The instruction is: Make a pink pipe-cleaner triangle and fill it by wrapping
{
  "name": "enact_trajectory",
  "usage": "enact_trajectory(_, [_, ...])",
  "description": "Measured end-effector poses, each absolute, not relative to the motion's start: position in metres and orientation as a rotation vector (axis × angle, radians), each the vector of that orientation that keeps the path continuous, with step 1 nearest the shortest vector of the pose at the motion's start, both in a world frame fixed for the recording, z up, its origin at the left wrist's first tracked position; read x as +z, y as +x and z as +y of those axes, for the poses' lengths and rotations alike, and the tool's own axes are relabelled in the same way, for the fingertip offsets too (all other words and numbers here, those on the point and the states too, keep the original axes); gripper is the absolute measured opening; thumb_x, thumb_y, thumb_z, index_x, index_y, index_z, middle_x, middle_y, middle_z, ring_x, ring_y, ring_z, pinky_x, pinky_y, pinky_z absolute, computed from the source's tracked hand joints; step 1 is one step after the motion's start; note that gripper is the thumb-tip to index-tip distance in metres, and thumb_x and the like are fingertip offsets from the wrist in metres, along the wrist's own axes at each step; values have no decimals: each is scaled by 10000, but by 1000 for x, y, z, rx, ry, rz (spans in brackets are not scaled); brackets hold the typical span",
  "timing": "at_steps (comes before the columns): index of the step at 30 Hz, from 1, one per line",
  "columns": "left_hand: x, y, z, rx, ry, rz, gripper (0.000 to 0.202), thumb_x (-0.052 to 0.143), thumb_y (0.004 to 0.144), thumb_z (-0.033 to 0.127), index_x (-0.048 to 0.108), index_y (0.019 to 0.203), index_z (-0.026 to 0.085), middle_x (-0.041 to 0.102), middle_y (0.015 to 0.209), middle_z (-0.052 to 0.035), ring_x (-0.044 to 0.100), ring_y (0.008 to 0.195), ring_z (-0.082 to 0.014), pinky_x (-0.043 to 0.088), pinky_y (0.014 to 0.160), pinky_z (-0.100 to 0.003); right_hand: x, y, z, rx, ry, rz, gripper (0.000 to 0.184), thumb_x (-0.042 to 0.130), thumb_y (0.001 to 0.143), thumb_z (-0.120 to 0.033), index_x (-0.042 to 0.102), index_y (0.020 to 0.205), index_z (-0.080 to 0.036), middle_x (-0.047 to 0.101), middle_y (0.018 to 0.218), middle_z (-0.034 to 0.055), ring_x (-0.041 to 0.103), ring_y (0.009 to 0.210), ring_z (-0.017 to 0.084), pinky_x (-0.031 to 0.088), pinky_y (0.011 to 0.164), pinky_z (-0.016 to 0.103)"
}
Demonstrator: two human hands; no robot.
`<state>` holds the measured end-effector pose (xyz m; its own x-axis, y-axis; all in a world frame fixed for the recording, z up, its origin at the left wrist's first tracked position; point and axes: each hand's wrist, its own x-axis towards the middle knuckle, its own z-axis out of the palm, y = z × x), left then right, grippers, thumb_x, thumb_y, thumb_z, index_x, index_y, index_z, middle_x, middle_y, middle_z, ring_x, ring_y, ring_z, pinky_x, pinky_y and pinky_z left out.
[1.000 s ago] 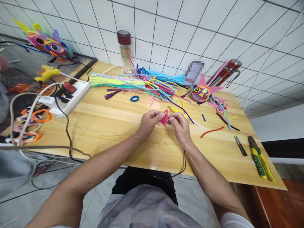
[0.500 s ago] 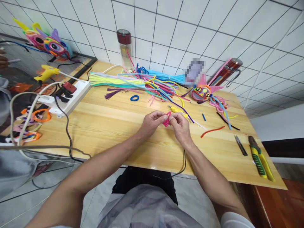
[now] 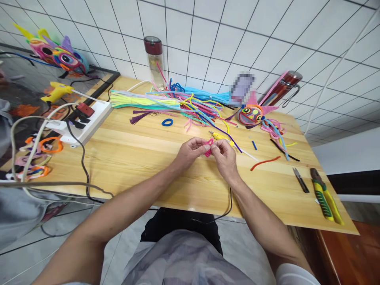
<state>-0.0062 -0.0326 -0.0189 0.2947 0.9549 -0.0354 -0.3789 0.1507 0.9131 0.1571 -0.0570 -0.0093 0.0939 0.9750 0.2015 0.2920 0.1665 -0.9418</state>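
Note:
Above the middle of the wooden table, a small bent piece of pink pipe cleaner [image 3: 209, 147] is pinched between both hands. My left hand [image 3: 192, 152] grips it from the left with thumb and forefinger. From the right, my right hand [image 3: 225, 155] pinches its other side, and the fingers partly cover it. Just behind the hands lies a yellow glue gun [image 3: 219, 137], partly hidden by my right hand. A dark blue pipe cleaner ring [image 3: 167, 122] rests farther back to the left.
Bundled pipe cleaners [image 3: 142, 99] spread along the back, near a glass bottle [image 3: 154, 65]. A colourful face ornament [image 3: 251, 114] sits at back right. Pliers [image 3: 325, 196] and small snips [image 3: 301, 180] lie right. A power strip [image 3: 89, 126] with cables is left; a person is partly visible beyond.
Both hands keep their pinch on the pink pipe cleaner with almost no movement. The view has shifted very slightly.

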Motion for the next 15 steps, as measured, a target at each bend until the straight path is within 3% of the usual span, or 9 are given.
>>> enact_trajectory(10, [-23,-7,-32,1062,1005,781,536,988,643,630,721,772,184,784,762,-45,682,726,-169,525,724,-303,-9,153,-58,944,-1263,-1357,314,755,926,-550,639,892,-261,682,769,-12,611,705,188,497,711,355])
enact_trajectory(15, [-25,-5,-32,1051,1001,767,538,980,662,591,747,919,179,781,808,-31,655,721,-138,470,684,-267,-8,158,-56,899,-1276,-1324,336,724,954,-560,623,847,-259,635,738,-15,579,693,183,497,715,348])
